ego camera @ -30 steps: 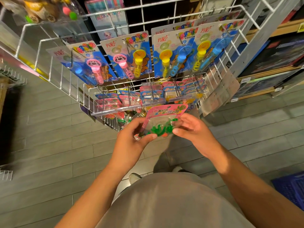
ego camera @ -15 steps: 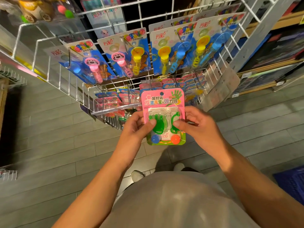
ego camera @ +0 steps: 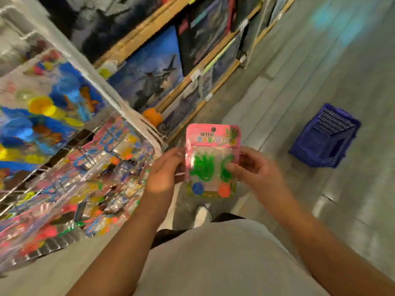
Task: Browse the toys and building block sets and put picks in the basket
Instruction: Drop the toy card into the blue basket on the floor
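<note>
Left hand [ego camera: 164,171] and right hand [ego camera: 256,169] pinch the pink toy pack [ego camera: 212,161] by its side edges — blue basket [ego camera: 324,137] on open floor [ego camera: 299,86], well apart.

The person is holding a pink toy pack [ego camera: 212,161] upright in front of the body, with both hands. The left hand [ego camera: 164,171] is gripping its left edge, and the right hand [ego camera: 254,169] is pinching its right edge — the thumb is lying on the clear front. Inside the pack, two green hand-shaped toys, a blue ball [ego camera: 197,188] and an orange ball [ego camera: 224,190] are showing. On the left, a wire rack [ego camera: 70,159] is carrying many colourful packs, all blurred. A blue basket [ego camera: 324,137] is standing on the grey floor [ego camera: 320,71] to the right, well apart from the hands. Behind, wooden shelves [ego camera: 192,75] are holding large dark boxes — one is showing an aircraft picture.
</note>
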